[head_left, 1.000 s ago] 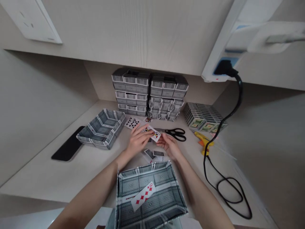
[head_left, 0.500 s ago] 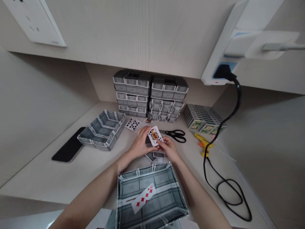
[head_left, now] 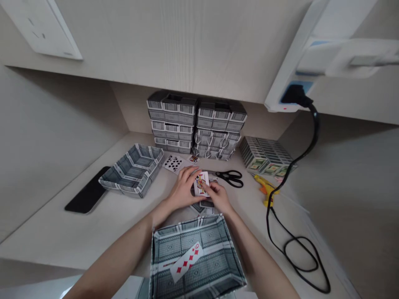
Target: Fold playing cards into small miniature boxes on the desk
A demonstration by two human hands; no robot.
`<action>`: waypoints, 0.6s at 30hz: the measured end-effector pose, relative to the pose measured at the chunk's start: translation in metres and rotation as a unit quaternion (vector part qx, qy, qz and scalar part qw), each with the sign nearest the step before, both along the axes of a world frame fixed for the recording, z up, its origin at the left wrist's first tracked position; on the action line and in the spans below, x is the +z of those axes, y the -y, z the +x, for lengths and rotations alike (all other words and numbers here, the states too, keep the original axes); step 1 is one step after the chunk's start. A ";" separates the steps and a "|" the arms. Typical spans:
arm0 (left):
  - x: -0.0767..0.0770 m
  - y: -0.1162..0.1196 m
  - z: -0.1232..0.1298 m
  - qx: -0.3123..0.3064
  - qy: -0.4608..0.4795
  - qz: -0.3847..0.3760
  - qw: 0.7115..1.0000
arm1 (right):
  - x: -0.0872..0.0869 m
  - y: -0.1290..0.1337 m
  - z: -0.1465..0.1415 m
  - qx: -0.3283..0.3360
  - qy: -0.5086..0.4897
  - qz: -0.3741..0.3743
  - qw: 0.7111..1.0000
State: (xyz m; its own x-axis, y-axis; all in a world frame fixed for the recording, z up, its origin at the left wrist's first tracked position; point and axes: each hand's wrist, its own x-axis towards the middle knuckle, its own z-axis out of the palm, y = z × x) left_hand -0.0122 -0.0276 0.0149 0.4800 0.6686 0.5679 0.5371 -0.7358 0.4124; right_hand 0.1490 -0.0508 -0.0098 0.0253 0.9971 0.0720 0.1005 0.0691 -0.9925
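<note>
directly between both hands point(head_left: 182, 189) point(head_left: 220, 197), a face card point(head_left: 201, 181)

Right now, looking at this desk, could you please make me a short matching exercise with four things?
1. Face card
2. Scissors
3. Glue gun
4. Phone

A. Yellow body
B. Lying flat beside the left-side box
C. Held between left hand and right hand
D. Black looped handles

Pairs: 1-C, 2-D, 3-A, 4-B
</note>
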 end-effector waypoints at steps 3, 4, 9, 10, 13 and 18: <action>-0.002 0.000 -0.001 0.004 0.014 0.009 1.000 | 0.005 0.000 0.001 -0.004 -0.057 -0.001 0.998; -0.002 0.000 -0.002 0.009 0.016 0.009 1.000 | 0.005 0.000 0.001 -0.008 -0.076 0.001 0.997; -0.005 -0.001 -0.003 0.033 0.026 0.007 0.999 | -0.003 -0.004 0.002 -0.026 -0.107 0.037 0.993; -0.006 -0.001 -0.003 0.034 0.029 0.007 0.999 | -0.004 -0.004 0.002 -0.013 -0.116 0.046 0.992; -0.006 -0.002 -0.002 0.040 0.042 0.006 0.998 | -0.003 -0.002 0.000 0.032 -0.139 0.062 0.988; -0.009 -0.006 -0.004 0.041 0.092 -0.009 0.995 | 0.004 0.001 -0.001 0.045 -0.130 0.028 0.990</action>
